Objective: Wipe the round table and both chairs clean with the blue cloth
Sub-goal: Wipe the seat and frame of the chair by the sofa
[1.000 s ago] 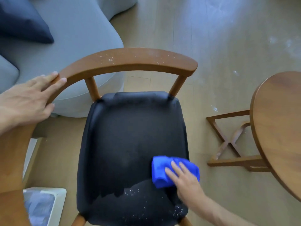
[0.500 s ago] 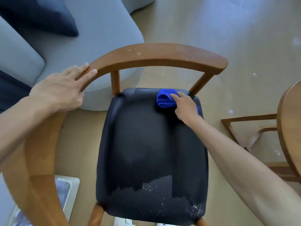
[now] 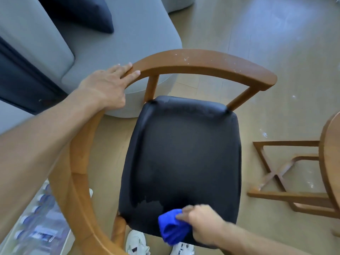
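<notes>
Cloth (image 3: 173,229) sits bunched in our right hand (image 3: 202,225), fingers curled round it, at the seat's (image 3: 184,153) near edge. Just left of the grip a duller patch remains, so we should press flat and overlap strokes there. Our left hand (image 3: 108,87) rests open on the backrest rail (image 3: 202,61), bracing the chair.

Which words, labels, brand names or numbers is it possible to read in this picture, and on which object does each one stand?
None can be read.
Pack of bottles on the floor at lower left: it carries a pale label, but the print is too blurred to read.
White shoes below the chair seat: dark marks show on them, too small and blurred to tell as letters.
Blue cloth, wooden chair frame and round table: no text visible.
</notes>
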